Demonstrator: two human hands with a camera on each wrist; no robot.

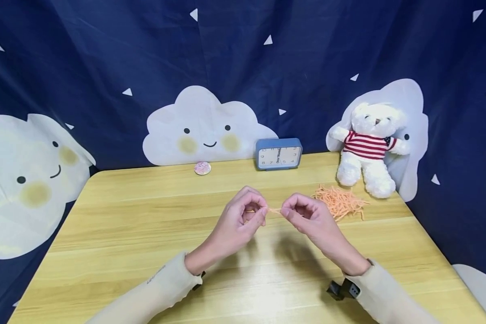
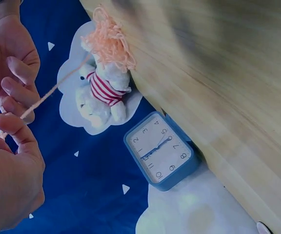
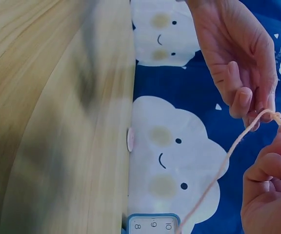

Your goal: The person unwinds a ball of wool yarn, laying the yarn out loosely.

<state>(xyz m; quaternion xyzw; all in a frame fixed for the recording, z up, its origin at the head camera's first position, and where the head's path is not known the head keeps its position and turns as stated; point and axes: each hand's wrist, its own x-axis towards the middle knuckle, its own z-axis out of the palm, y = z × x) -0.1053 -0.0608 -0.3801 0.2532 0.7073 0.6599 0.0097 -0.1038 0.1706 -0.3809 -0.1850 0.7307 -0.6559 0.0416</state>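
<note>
Above the middle of the table, my left hand (image 1: pixel 240 220) and right hand (image 1: pixel 313 218) face each other, thumbs and fingertips curled in. Between them a short stretch of peach yarn (image 1: pixel 274 210) runs from one pinch to the other. A small loop or knot in the strand (image 3: pixel 277 117) shows at the fingertips in the right wrist view. From there a long tail of yarn (image 2: pixel 57 87) slants toward the tangled peach yarn pile (image 1: pixel 340 202), which lies just beyond my right hand. Parts of the strand are hidden behind my fingers.
At the back of the wooden table (image 1: pixel 125 234) stands a blue clock (image 1: pixel 278 154). A round pinkish disc (image 1: pixel 202 168) lies to its left. The white teddy bear (image 1: pixel 372 148) in a striped shirt sits at the back right, against a dark blue curtain (image 1: pixel 235 49) with clouds.
</note>
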